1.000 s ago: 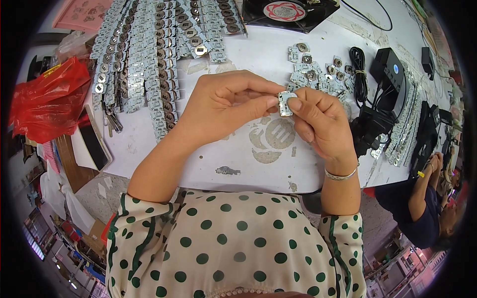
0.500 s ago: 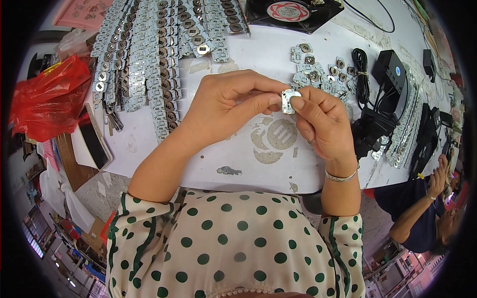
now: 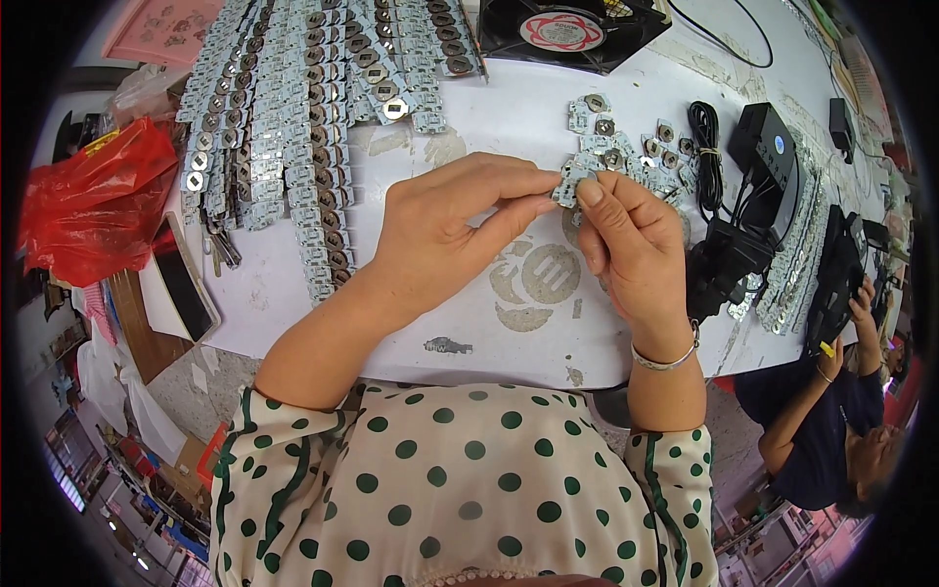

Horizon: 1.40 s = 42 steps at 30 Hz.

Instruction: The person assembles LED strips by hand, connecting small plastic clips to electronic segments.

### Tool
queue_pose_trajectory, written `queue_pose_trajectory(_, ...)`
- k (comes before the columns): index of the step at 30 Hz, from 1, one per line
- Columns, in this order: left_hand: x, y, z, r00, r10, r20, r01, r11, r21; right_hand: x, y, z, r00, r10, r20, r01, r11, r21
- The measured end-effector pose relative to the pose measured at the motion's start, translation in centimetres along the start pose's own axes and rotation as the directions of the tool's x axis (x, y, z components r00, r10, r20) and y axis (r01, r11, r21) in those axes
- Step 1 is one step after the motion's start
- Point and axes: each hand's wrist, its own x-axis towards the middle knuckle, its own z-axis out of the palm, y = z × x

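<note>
The left hand (image 3: 445, 235) and the right hand (image 3: 631, 245) meet above the white worktable (image 3: 469, 108). Both pinch one small square silver circuit piece (image 3: 570, 182) between thumb and fingertips, the other fingers curled in. The piece is in the air, just in front of a loose pile of similar small silver square pieces (image 3: 626, 147) on the table.

The table is white and worn, with a round faded mark (image 3: 548, 274) under the hands. A wide heap of long silver circuit strips (image 3: 303, 117) covers its far left part. One red plastic bag (image 3: 88, 210) lies at the left edge, one black square fan (image 3: 572, 29) at the far edge, and one black box with coiled cable (image 3: 758, 157) to the right. One other person in dark blue clothes (image 3: 831, 411) sits at the lower right.

Compared with half a second ago, the hands have moved a little away from the body, closer to the loose pile, and the piece is now more edge-on.
</note>
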Motion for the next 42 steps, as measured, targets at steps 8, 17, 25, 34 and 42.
queue_pose_trajectory(8,0.0,-0.2,0.3,1.000,-0.003,-0.005,0.003,0.998,0.059,0.4,-0.1,-0.3,0.991,0.133,0.011,-0.133,0.991,0.028)
queue_pose_trajectory(17,-0.1,-0.7,0.7,0.999,0.026,-0.045,-0.023,0.997,0.068,0.3,0.0,-0.5,0.996,0.091,0.005,-0.091,0.994,-0.066)
queue_pose_trajectory(25,0.1,-0.3,0.5,1.000,-0.019,0.013,0.019,1.000,0.011,0.1,0.0,-0.6,0.999,0.037,-0.011,-0.038,0.997,-0.064)
queue_pose_trajectory(34,0.1,0.1,0.4,0.995,-0.102,-0.019,0.100,0.988,-0.121,0.2,0.0,-0.3,0.997,-0.067,-0.032,0.064,0.995,-0.081)
queue_pose_trajectory(42,-0.3,-0.2,0.4,1.000,-0.017,-0.026,0.016,0.999,-0.048,-0.7,-0.3,-0.3,1.000,0.011,0.029,-0.011,1.000,-0.004)
